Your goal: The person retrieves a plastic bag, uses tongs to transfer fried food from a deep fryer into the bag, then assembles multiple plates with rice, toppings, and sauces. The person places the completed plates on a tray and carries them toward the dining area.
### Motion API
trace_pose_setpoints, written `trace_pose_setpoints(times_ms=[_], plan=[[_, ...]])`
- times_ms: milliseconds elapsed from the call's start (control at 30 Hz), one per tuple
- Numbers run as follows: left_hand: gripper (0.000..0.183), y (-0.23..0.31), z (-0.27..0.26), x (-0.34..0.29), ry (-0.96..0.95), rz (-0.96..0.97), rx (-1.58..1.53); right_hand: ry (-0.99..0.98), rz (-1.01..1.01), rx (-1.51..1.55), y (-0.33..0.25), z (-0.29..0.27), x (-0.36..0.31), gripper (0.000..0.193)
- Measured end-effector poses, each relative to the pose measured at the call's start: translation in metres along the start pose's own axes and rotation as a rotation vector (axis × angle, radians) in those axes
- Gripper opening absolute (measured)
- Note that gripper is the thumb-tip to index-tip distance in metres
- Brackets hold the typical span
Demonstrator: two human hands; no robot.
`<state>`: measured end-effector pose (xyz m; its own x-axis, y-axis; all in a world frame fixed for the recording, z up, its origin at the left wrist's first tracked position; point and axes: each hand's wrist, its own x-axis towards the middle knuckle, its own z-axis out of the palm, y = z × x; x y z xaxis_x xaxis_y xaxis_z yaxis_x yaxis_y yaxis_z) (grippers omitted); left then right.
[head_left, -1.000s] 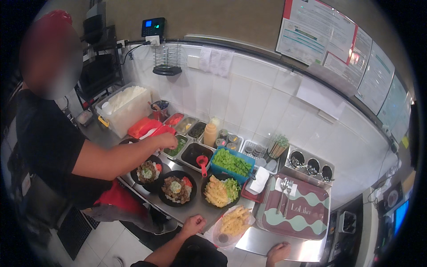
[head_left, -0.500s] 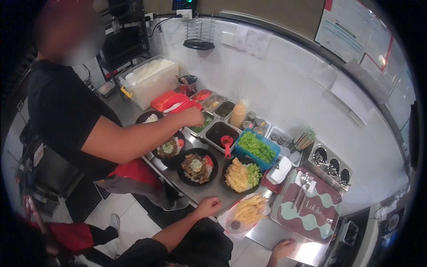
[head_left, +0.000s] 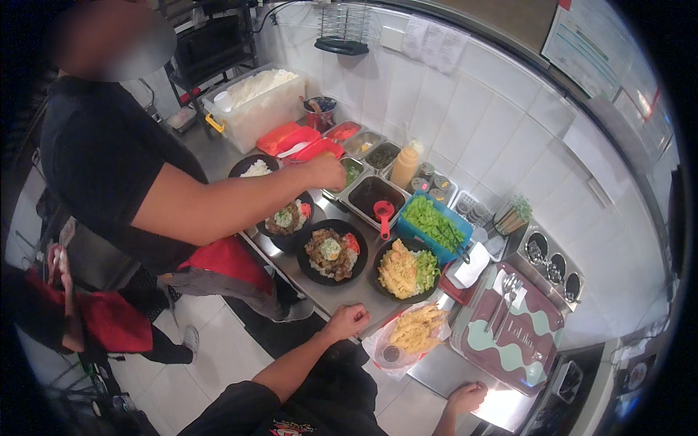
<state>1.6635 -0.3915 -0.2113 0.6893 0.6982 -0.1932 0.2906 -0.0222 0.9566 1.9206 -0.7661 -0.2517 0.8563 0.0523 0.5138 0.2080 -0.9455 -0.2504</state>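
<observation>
My left hand [head_left: 347, 323] rests at the front edge of the steel counter, fingers curled in, with nothing visible in them. Beside it lies a paper-lined basket of fried tempura [head_left: 416, 328] with a small cup of dark sauce [head_left: 392, 354]. Further right, my right hand [head_left: 467, 397] is closed in a loose fist on the counter, just below a brown tray [head_left: 527, 330] with mint-green waves. A spoon and fork [head_left: 503, 309] lie on that tray. Behind the basket stands a black bowl of fried pieces and lettuce [head_left: 402, 269]; left of it is a bowl of meat, rice and egg [head_left: 332, 251].
A co-worker's hand [head_left: 326, 171] reaches over a steel pan of chopped greens [head_left: 352, 173]. Along the wall stand a sauce bottle [head_left: 404, 168], a blue lettuce bin [head_left: 435, 224], a cutlery holder [head_left: 542, 258] and a large rice tub [head_left: 262, 116]. Another person stands at the far left.
The view has shifted a little, so the counter sits slightly further right. Both my hands stay where they were on the counter. The co-worker's hand remains over the greens pan.
</observation>
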Motion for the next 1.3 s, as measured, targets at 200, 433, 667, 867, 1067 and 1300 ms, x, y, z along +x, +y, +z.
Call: trace_pose_setpoints(times_ms=[200, 433, 667, 867, 1067, 1300], plan=[[0.026, 0.006, -0.001, -0.001, 0.004, -0.029, 0.009, -0.067, 0.040, 0.014, -0.001, -0.002, 0.001, 0.028], [0.027, 0.011, 0.000, -0.001, -0.022, -0.051, 0.014, -0.070, 0.084, -0.014, 0.008, 0.005, -0.002, 0.029], [0.030, 0.009, 0.000, 0.000, -0.030, -0.090, 0.027, -0.059, 0.068, 0.087, -0.014, -0.017, 0.000, 0.025], [0.029, 0.006, -0.001, 0.004, -0.001, -0.040, 0.075, -0.130, 0.113, 0.000, -0.072, -0.075, 0.016, 0.025], [0.028, 0.004, 0.007, -0.001, 0.059, -0.019, 0.042, -0.096, 0.070, 0.029, -0.049, -0.058, 0.013, 0.022], [0.026, 0.013, 0.002, -0.002, 0.051, 0.013, 0.141, 0.014, 0.093, 0.053, -0.030, -0.024, 0.001, 0.019]])
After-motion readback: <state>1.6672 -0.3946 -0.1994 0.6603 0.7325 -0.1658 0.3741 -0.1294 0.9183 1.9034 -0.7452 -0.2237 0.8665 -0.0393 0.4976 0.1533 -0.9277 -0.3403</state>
